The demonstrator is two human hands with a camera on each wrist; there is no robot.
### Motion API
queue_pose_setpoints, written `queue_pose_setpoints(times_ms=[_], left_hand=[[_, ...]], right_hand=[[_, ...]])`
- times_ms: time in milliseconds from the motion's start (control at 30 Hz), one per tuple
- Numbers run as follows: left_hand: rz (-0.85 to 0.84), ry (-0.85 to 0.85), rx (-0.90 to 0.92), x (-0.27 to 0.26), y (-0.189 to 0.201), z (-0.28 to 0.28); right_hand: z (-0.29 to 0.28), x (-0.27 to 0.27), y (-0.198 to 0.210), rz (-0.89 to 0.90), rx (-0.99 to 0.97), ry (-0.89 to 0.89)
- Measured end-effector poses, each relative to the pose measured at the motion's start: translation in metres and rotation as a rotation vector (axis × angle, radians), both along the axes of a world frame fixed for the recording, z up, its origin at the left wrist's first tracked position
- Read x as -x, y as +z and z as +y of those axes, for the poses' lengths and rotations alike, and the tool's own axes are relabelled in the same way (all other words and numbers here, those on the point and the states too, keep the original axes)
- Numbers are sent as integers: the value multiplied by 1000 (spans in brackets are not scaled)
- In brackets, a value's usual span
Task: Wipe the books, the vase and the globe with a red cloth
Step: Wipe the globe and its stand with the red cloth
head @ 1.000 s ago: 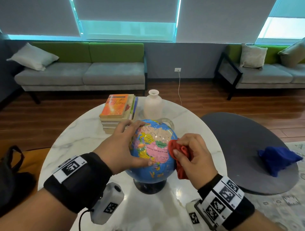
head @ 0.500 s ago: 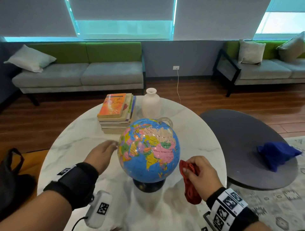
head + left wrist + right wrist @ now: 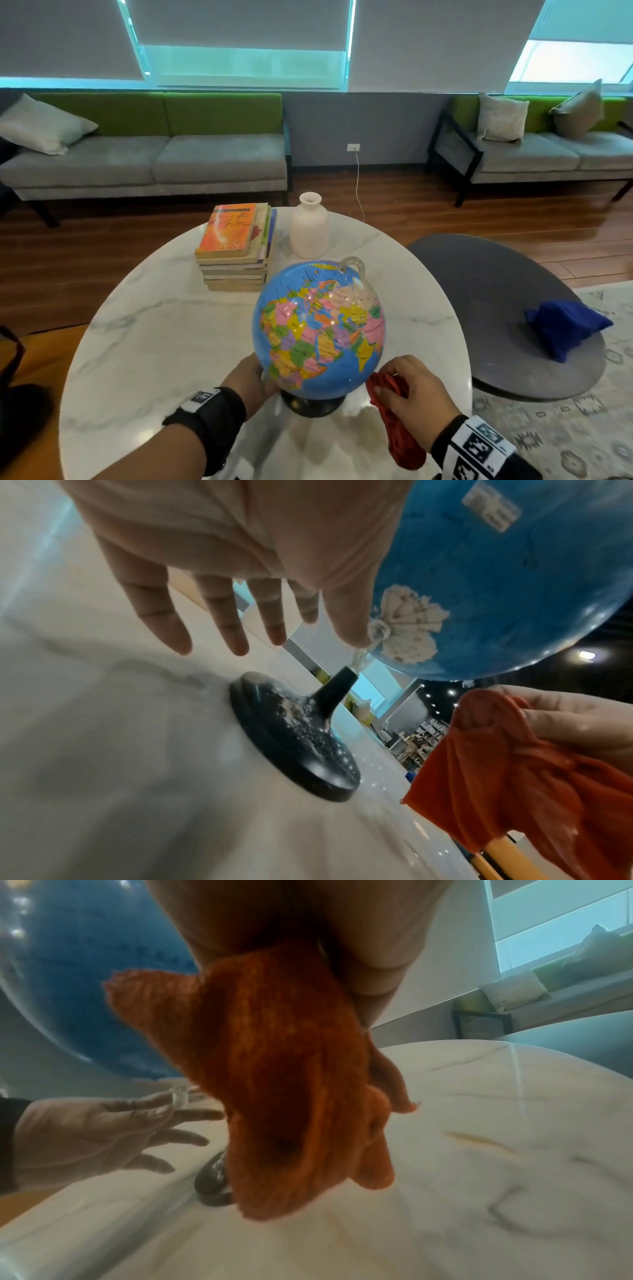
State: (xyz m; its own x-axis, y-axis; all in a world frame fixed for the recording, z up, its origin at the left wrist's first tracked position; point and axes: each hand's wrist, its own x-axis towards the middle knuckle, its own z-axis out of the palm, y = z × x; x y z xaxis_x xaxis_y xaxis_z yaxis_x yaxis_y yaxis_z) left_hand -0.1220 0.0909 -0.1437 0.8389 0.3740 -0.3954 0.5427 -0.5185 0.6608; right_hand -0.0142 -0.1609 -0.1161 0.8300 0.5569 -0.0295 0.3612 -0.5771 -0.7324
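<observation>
Left hand (image 3: pixel 251 380) lowered beneath multicoloured plastic globe (image 3: pixel 318 329), fingers spread, steadying; bunched red cloth (image 3: pixel 394 414) clutched in right hand (image 3: pixel 416 399) for underside wiping.

The head view looks down over the marble table (image 3: pixel 144 329), while both wrist views look up, close under the globe (image 3: pixel 496 588), sharing its black base (image 3: pixel 294 739).

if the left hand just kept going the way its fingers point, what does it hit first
Probably the globe's black base: the left hand has its fingers spread, aimed low under the globe toward that stand. Depth is unclear; it might skim past onto the marble table.
</observation>
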Motion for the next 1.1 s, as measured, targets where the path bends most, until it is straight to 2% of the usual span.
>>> queue_pose_setpoints(times_ms=[200, 400, 600, 733, 833, 1000, 1100], left_hand=[[-40, 101, 162, -6, -13, -8], [-81, 176, 145, -14, -14, -21], [-54, 188, -9, -16, 9, -29], [-75, 261, 129, -15, 12, -28], [-106, 317, 191, -13, 12, -28], [-114, 327, 149, -6, 13, -27], [-98, 335, 138, -6, 12, -28]], right_hand=[[1, 1, -2, 22, 89, 24], [1, 7, 0, 49, 95, 2], [-2, 4, -3, 50, 92, -20], [5, -1, -6, 68, 79, -41], [15, -4, -9, 83, 114, -12], [42, 0, -18, 43, 157, 49], [57, 10, -26, -12, 164, 213]])
